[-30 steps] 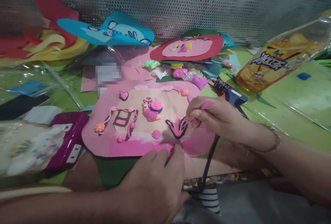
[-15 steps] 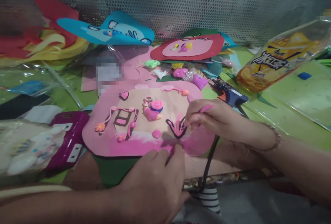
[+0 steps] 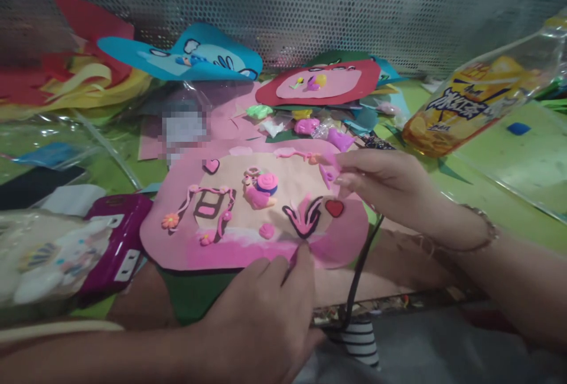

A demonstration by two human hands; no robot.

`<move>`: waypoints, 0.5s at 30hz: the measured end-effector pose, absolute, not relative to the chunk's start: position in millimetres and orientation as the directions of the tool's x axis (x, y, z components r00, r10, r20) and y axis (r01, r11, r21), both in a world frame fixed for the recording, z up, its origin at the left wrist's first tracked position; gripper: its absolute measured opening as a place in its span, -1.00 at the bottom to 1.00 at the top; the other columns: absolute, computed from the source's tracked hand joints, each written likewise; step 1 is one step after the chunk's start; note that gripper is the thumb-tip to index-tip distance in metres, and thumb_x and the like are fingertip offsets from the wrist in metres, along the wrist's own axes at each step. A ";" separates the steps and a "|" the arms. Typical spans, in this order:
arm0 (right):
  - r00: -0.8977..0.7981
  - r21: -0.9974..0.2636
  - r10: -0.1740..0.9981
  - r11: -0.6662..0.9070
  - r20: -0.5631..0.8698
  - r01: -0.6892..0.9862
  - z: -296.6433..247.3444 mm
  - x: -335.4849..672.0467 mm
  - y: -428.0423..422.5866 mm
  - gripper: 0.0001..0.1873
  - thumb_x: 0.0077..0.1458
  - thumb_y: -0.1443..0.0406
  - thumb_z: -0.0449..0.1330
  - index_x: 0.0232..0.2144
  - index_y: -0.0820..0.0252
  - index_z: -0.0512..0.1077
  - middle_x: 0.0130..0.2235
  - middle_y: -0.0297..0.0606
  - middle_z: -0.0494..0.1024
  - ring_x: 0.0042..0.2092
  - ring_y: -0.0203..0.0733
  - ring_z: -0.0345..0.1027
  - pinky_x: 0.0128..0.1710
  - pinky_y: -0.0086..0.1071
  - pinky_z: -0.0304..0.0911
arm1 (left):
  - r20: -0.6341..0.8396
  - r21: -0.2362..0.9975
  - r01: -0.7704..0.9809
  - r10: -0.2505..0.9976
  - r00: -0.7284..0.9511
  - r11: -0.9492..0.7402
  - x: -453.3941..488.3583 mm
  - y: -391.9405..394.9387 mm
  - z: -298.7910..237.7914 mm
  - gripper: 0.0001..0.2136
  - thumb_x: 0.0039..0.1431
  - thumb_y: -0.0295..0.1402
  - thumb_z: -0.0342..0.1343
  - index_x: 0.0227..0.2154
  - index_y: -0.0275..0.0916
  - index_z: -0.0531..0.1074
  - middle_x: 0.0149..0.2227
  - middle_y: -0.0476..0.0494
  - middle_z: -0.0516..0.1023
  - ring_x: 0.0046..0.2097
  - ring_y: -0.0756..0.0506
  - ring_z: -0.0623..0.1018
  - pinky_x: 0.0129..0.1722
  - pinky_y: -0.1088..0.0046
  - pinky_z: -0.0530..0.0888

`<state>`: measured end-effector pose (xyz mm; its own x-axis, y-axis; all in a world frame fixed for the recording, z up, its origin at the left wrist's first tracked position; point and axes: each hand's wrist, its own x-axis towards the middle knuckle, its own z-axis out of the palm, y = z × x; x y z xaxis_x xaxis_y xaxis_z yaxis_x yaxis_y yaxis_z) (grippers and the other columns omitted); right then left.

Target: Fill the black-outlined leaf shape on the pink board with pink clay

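Observation:
A rounded pink paper picture [image 3: 163, 224] with a cream middle lies in front of me, bearing a pink clay snail [image 3: 261, 189], clay flowers and several black outlined shapes. My left hand [image 3: 266, 307] rests on its near edge, the index finger stretched onto the paper below the leaf-like outline [image 3: 302, 215] with pink strips inside. Over the picture's right side, my right hand [image 3: 385, 180] pinches a bit of pink clay [image 3: 331, 162], partly hidden and blurred by motion. Under that hand sit a red heart [image 3: 334, 208] and a small purple outlined shape [image 3: 328, 176].
Clay lumps [image 3: 306, 126] in several colours lie behind the picture. Red [image 3: 274, 94] and blue [image 3: 133, 53] paper pictures lean near the perforated metal panel [image 3: 310, 6]. A drink bottle [image 3: 469, 106] lies to the right. A purple case [image 3: 119, 248] sits at left.
My right hand has lifted off the lower right of the picture and moved up and slightly right, uncovering the red heart. My left hand has stayed in place.

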<state>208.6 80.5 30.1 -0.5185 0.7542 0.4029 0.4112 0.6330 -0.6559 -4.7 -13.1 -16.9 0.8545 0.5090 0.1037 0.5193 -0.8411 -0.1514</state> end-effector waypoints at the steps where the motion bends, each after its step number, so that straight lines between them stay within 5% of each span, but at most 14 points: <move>1: -0.540 -0.655 0.756 0.624 0.370 0.425 29.0 207.9 81.8 -0.72 0.14 0.36 0.14 -0.07 0.20 0.40 -0.57 -0.45 0.35 -0.53 -0.38 0.26 -0.52 -0.49 0.19 | 0.108 -0.158 0.516 0.505 0.856 -0.842 -5.1 -13.0 -16.4 -0.54 0.21 -0.12 -0.01 -0.03 -0.43 0.43 0.07 -0.46 0.39 -0.28 -0.19 0.47 -0.37 0.31 0.31; 3: -0.571 -0.705 0.761 0.586 0.310 0.399 26.2 206.5 83.9 -0.66 0.12 0.41 0.11 -0.02 0.24 0.36 -0.58 -0.48 0.30 -0.55 -0.40 0.22 -0.54 -0.50 0.17 | 0.137 -0.171 0.507 0.489 0.861 -0.845 -5.6 -12.8 -15.1 -0.56 0.21 -0.15 0.00 -0.06 -0.45 0.44 0.04 -0.46 0.42 -0.30 -0.19 0.46 -0.38 0.30 0.31; 7: -0.613 -0.834 0.764 0.462 0.202 0.301 22.6 207.5 86.7 -0.83 0.19 0.38 0.03 -0.29 0.29 0.43 -0.46 -0.33 0.44 -0.50 -0.41 0.32 -0.51 -0.51 0.24 | 0.219 -0.189 0.485 0.445 0.868 -0.854 -6.4 -15.0 -13.1 -0.68 0.26 -0.27 -0.06 -0.15 -0.40 0.47 -0.09 -0.35 0.52 -0.37 -0.16 0.45 -0.45 0.32 0.29; 9: -0.684 -0.826 0.711 0.478 0.163 0.299 24.0 211.7 88.5 -0.83 0.21 0.40 0.00 -0.26 0.27 0.40 -0.39 -0.30 0.48 -0.47 -0.41 0.35 -0.49 -0.52 0.26 | 0.193 -0.187 0.489 0.456 0.869 -0.852 -7.1 -16.8 -13.0 -0.74 0.27 -0.32 -0.06 -0.20 -0.35 0.48 -0.15 -0.29 0.55 -0.39 -0.16 0.45 -0.47 0.32 0.30; 12: -0.815 -0.649 0.568 0.664 0.114 0.372 30.7 220.6 90.8 -0.84 0.22 0.41 0.01 -0.16 0.21 0.33 -0.24 -0.26 0.50 -0.27 -0.36 0.40 -0.33 -0.51 0.27 | 0.219 -0.196 0.479 0.438 0.872 -0.856 -8.2 -17.7 -14.4 -0.76 0.27 -0.33 -0.04 -0.20 -0.34 0.46 -0.19 -0.28 0.55 -0.41 -0.17 0.44 -0.50 0.33 0.30; 15: -0.848 -0.412 0.529 0.777 0.019 0.476 40.0 226.7 90.4 -0.75 0.25 0.36 0.00 -0.02 0.16 0.25 -0.30 -0.30 0.49 -0.36 -0.35 0.34 -0.39 -0.47 0.19 | 0.249 -0.211 0.471 0.419 0.873 -0.856 -7.9 -16.1 -14.7 -0.67 0.29 -0.32 -0.08 0.00 -0.39 0.38 -0.01 -0.34 0.46 -0.37 -0.16 0.45 -0.49 0.33 0.34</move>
